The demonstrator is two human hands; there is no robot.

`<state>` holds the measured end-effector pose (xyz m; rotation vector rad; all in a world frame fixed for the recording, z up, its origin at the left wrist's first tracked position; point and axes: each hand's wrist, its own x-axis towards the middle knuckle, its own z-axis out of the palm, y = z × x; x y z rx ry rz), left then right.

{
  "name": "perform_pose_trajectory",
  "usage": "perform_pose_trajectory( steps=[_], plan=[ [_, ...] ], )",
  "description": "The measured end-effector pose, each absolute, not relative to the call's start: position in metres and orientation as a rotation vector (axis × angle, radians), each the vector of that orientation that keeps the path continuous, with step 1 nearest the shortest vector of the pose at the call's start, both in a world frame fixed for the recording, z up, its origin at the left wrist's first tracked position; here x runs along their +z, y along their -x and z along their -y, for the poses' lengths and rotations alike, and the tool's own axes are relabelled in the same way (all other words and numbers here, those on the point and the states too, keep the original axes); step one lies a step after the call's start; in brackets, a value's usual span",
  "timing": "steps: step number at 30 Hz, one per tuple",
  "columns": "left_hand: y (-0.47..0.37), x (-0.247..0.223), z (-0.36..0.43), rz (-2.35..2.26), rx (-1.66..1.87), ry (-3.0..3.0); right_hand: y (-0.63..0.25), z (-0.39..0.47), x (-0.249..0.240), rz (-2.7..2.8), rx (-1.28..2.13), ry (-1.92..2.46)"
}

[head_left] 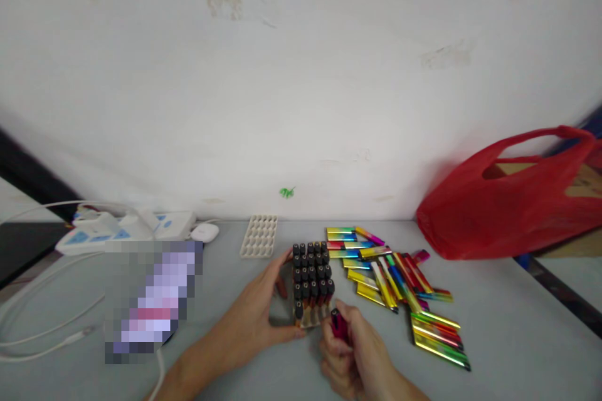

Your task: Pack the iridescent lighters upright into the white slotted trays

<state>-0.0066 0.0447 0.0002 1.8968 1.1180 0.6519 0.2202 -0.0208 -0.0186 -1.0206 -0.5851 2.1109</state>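
A pale tray (310, 324) stands in front of me, filled with rows of upright lighters (311, 273) whose black tops face up. Its front row holds one lighter at the left, beside bare slots. My left hand (261, 304) curves around the tray's left side, thumb at the front corner and fingers by the back corner. In my right hand (350, 348), closed just off the tray's front right corner, is a magenta lighter (339, 328) with a black top; the fist hides its lower part.
Loose shiny lighters in many colours (395, 282) lie spread right of the tray. An off-white tray with round hollows (260, 236) lies near the wall. A power strip (126, 232), white cables (70, 339) and a pixelated device (157, 301) are at left, a red bag (498, 213) at right.
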Motion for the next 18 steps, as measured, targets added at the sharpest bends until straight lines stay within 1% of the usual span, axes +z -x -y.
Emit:
perform_pose_trajectory(
  steps=[5,9,15,18],
  plan=[
    [0.007,0.000,-0.044,-1.113,0.664,-1.906,-0.219,0.021,-0.020,0.573,2.106,1.069],
    [0.007,0.001,-0.044,-1.111,0.664,-1.904,-0.219,0.020,-0.015,0.612,2.094,1.013],
    [0.006,0.003,-0.044,-1.105,0.655,-1.903,-0.221,0.018,-0.009,0.579,2.179,1.039],
    [0.005,0.004,-0.044,-1.103,0.658,-1.907,-0.223,0.018,-0.010,0.603,2.202,0.981]
  ],
)
